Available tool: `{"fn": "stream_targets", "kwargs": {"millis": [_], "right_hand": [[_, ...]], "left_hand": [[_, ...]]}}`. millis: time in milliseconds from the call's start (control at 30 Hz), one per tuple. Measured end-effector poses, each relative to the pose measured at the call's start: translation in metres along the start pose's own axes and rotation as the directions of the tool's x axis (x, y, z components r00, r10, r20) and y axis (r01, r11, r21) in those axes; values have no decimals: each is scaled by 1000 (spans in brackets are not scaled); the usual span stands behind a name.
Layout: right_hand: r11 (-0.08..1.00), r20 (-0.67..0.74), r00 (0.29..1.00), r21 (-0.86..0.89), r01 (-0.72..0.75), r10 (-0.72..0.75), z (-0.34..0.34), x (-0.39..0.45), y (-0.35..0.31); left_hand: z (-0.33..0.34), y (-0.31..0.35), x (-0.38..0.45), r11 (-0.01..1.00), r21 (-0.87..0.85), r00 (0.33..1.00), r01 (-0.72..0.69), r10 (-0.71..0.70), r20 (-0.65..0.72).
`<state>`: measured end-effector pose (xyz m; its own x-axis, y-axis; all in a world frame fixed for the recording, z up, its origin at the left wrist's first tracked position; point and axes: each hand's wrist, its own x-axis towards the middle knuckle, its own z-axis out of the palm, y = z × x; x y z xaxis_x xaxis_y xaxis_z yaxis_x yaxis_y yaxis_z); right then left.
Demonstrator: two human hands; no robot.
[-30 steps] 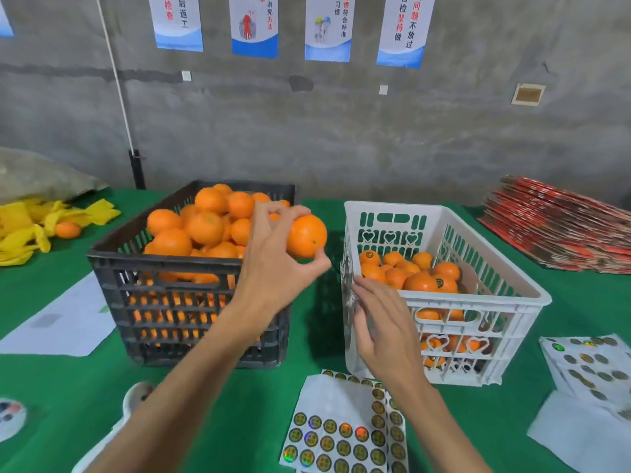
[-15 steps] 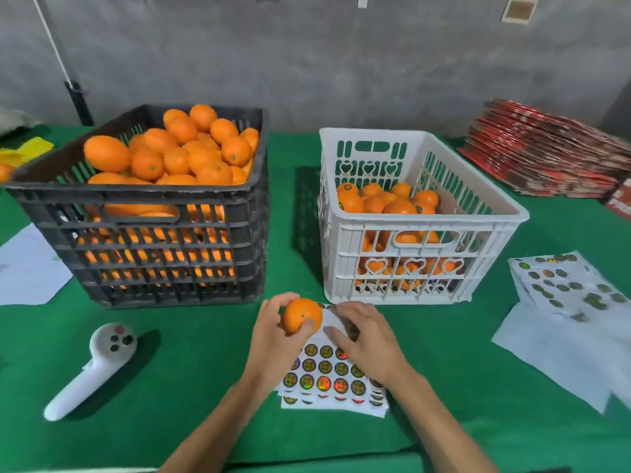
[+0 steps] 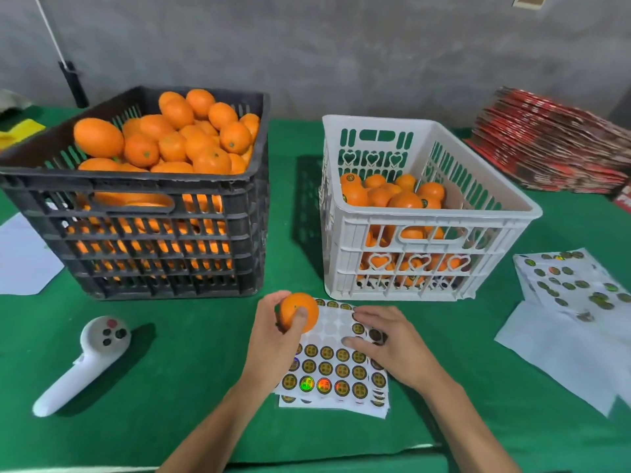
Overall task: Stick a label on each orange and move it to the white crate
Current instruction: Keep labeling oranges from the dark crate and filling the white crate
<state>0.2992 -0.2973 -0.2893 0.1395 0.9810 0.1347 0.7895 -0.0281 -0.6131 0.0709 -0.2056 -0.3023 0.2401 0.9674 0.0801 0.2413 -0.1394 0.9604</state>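
While our left hand (image 3: 273, 339) grips one orange (image 3: 297, 311) at lower centre of the frame, fingers curled round it and the thumb pressed on its front, we hold the fruit just above the upper left corner of the label sheet (image 3: 336, 367). Our right hand (image 3: 386, 346) lies on the right part of that sheet with its fingers bent down and their tips touching the round labels; we cannot tell whether a label is pinched between them. Several top rows of the sheet are bare white circles, while the lower rows carry dark round labels, a few shining in rainbow colours. More sheets lie stacked beneath it on the green worktop (image 3: 191, 387). Behind the hands, right of centre, stands the white crate (image 3: 423, 233), partly filled with oranges, some showing a dark label. To its left, well apart from it, the black crate (image 3: 164, 233) is heaped with oranges above its rim. At lower left of the frame a white handheld controller (image 3: 85, 360) lies on the worktop. At the right edge more label sheets (image 3: 573, 281) lie scattered over white paper, and at upper right a stack of red flat cartons (image 3: 549, 141) rests near the grey wall.
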Motion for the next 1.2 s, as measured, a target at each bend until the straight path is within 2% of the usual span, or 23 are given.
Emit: {"fn": "stream_targets", "kwargs": {"millis": [133, 233, 367, 467, 667, 900, 1067, 1200], "right_hand": [[1000, 50, 999, 25, 15, -16, -4, 0, 7], [999, 12, 1000, 26, 25, -25, -3, 1, 6], [976, -83, 993, 206, -69, 87, 2, 2, 5], [950, -82, 986, 289, -114, 144, 6, 3, 3], [925, -62, 985, 358, -129, 161, 7, 4, 4], [944, -92, 983, 308, -123, 158, 7, 2, 4], [999, -59, 998, 38, -24, 26, 1, 1, 5], [1000, -15, 1000, -10, 15, -15, -3, 3, 6]], "left_hand": [[1, -1, 2, 1000, 13, 1000, -1, 1, 3], [1, -2, 1, 999, 26, 1000, -19, 18, 12], [2, -4, 1, 998, 53, 999, -30, 28, 27], [3, -5, 1, 996, 75, 999, -50, 48, 26], [3, -4, -1, 988, 116, 993, -103, 97, 62], [7, 0, -5, 937, 302, 975, -178, 127, 180], [7, -2, -5, 927, 337, 975, -165, 103, 194], [8, -2, -6, 929, 332, 975, -166, 105, 194]]}}
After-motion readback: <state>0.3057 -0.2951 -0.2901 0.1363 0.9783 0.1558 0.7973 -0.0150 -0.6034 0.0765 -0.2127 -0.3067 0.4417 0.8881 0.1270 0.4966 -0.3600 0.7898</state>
